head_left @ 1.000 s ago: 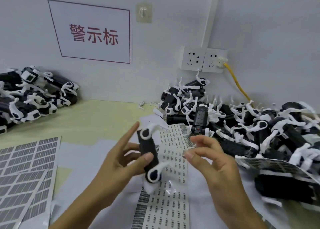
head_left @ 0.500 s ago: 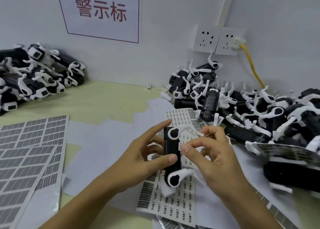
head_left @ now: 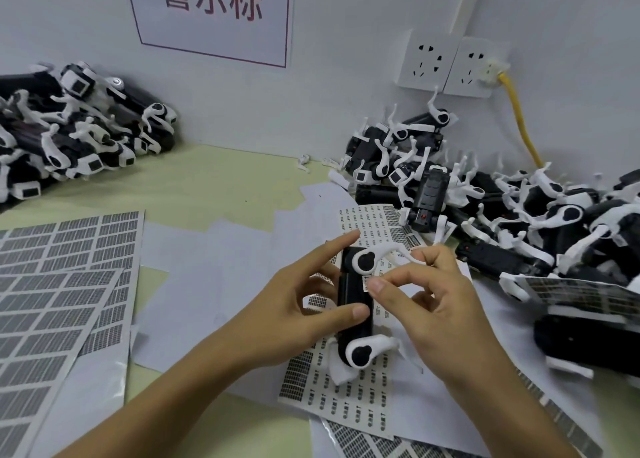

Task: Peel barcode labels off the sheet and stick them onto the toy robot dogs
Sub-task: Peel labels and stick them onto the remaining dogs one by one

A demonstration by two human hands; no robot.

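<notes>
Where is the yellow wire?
In the head view the yellow wire is at the upper right, plugged into the right wall socket and running down behind the right-hand pile of toy robot dogs.

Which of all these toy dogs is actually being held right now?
The toy dog over the label sheet, gripped by the left hand. The others lie in piles left and right.

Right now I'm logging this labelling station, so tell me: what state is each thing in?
Toy robot dog: held upright off the table, gripped by the left hand.
Barcode label: at the right hand's fingertips, against the dog's side.
Label sheet: flat under the hands, partly peeled.
Right pile of dogs: heaped loosely.
Left pile of dogs: stacked against the wall.
Yellow cable: plugged into the wall socket.
</notes>
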